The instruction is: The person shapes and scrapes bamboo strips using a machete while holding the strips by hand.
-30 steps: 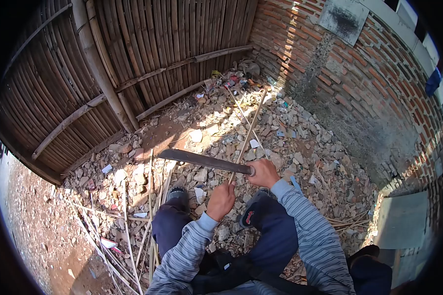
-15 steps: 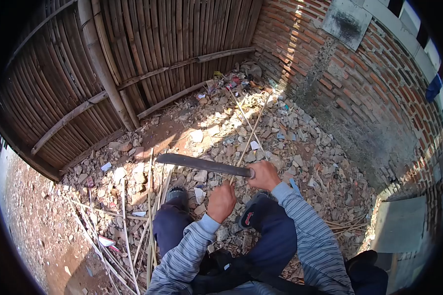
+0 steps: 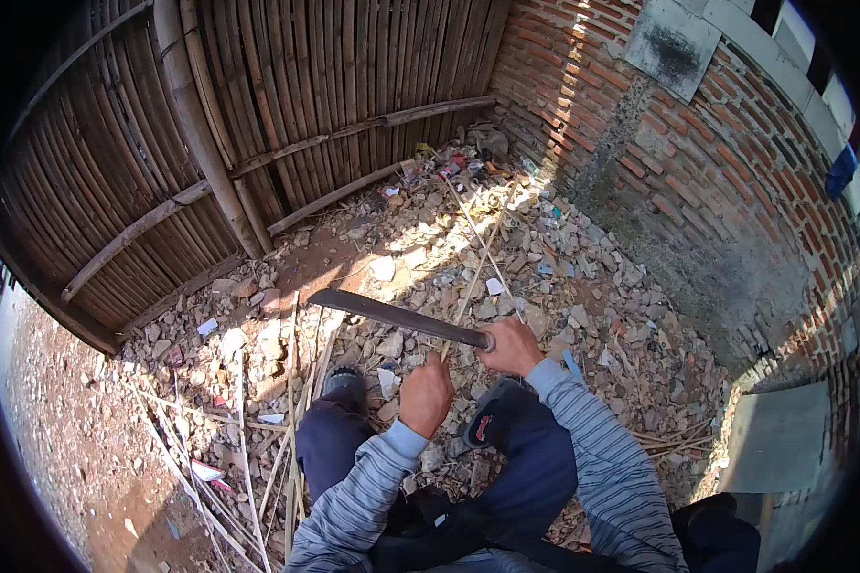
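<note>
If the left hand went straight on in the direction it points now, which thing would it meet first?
Most likely the long, dark metal machete blade, which crosses just ahead of the left hand; depth is unclear, so the hand might instead pass beneath it.

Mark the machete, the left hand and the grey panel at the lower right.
Machete [image 3: 392, 315]: head view, on the middle of its blade.
Left hand [image 3: 425, 393]: head view, on the back of the hand.
Grey panel [image 3: 776, 439]: head view, on its flat face.
</note>
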{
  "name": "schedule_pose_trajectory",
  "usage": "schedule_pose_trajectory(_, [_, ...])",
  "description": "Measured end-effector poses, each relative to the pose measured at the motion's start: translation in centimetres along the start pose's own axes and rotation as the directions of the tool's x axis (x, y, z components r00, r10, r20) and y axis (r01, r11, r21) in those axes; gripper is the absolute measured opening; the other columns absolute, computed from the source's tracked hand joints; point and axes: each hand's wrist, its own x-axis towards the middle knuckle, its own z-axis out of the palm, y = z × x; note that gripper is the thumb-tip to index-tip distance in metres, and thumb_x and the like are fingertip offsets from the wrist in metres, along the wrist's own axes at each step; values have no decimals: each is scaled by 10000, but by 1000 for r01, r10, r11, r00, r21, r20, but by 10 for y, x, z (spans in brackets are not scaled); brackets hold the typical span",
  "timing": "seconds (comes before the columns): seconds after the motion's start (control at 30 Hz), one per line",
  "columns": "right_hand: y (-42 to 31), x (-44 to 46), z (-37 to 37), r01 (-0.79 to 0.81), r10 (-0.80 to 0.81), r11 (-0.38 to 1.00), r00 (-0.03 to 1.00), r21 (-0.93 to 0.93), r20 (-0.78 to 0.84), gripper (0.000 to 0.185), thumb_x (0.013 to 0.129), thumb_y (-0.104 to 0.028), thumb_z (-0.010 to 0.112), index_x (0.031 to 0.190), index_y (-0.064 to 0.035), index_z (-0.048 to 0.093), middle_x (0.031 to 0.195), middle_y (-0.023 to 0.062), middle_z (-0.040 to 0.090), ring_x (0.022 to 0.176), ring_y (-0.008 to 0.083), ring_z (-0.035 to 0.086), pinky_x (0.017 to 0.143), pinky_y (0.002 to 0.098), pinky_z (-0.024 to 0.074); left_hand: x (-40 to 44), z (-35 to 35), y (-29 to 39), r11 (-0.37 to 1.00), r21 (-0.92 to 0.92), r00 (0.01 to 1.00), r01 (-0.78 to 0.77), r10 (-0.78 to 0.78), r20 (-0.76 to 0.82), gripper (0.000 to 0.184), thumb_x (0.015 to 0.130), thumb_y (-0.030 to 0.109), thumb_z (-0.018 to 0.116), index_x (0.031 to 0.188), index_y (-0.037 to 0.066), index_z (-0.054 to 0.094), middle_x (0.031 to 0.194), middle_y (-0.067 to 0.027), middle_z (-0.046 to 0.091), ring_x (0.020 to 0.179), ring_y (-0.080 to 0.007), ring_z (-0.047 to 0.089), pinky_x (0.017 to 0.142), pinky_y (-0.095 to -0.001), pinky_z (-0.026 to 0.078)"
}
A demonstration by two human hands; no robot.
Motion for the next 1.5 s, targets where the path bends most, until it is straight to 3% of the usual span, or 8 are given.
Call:
schedule_pose_trajectory(0.1, [12, 15, -20, -178, 159, 979, 973, -104, -170, 202, 771, -251, 718, 780, -49, 733, 727, 233, 683, 731, 452, 684, 721, 530, 546, -2, -6, 9, 999, 36, 998, 10, -12, 65, 226, 1051, 201, 543, 960, -4, 565, 674, -290, 669, 640, -474, 701, 553, -568, 562])
schedule_pose_trajectory(0.17, [38, 25, -23, -381, 385, 923, 907, 57, -170, 228, 782, -271, 720, 823, -49, 750, 752, 242, 697, 778, 458, 697, 758, 527, 564, -10, -1, 8, 999, 42, 993, -24, 19, 120, 210, 1043, 189, 540, 964, -4, 556, 677, -283, 673, 631, -467, 702, 552, -561, 565])
schedule_pose_trajectory(0.33, [60, 7, -11, -304, 292, 953, 915, 1, -278, 286, 786, -313, 748, 922, -63, 763, 822, 232, 728, 809, 451, 707, 775, 527, 582, -12, 15, 10, 994, 105, 995, -32, 21, 99, 241, 1053, 220, 552, 952, 1, 561, 654, -277, 651, 620, -470, 681, 545, -567, 548])
schedule_pose_trajectory(0.63, [20, -4, -5, 48, -52, 971, 999, -234, -10, 168, 727, -273, 735, 818, -136, 703, 725, 140, 711, 720, 395, 716, 672, 523, 559, -7, 18, 5, 989, 141, 995, -42, 29, 98, 231, 1044, 232, 551, 972, 13, 577, 693, -254, 689, 645, -431, 721, 560, -527, 589])
schedule_pose_trajectory(0.87, [34, 4, 3, 1, -26, 990, 985, -139, -173, 165, 720, -259, 733, 813, -123, 732, 722, 139, 711, 708, 402, 709, 686, 523, 556, -8, 22, -7, 988, -42, 984, -148, 152, 93, 213, 1043, 179, 558, 966, -18, 577, 671, -290, 648, 627, -476, 668, 582, -598, 523])
schedule_pose_trajectory(1.03, [66, 16, -7, -315, 333, 943, 864, 112, -378, 214, 795, -261, 758, 848, -54, 757, 756, 200, 705, 761, 449, 683, 724, 535, 547, -11, 11, -5, 974, -59, 973, -218, 222, 65, 266, 1063, 215, 538, 939, -17, 571, 669, -303, 639, 639, -494, 665, 570, -591, 530])
schedule_pose_trajectory(1.23, [77, 9, -10, -387, 430, 903, 829, 187, -359, 254, 818, -257, 774, 879, -11, 753, 759, 210, 709, 764, 420, 708, 726, 492, 560, -7, 4, 6, 952, -289, 981, -103, 144, 127, 304, 1061, 233, 538, 934, -40, 577, 687, -315, 619, 663, -523, 629, 609, -608, 490])
schedule_pose_trajectory(1.5, [86, 2, -11, -265, 300, 953, 876, 144, -376, 403, 843, -314, 801, 1111, -25, 722, 803, 132, 769, 754, 313, 759, 740, 426, 588, 6, -4, 3, 911, -345, 899, 224, -56, 435, 691, 1096, 579, 382, 972, -48, 645, 801, -238, 666, 806, -402, 681, 758, -509, 491])
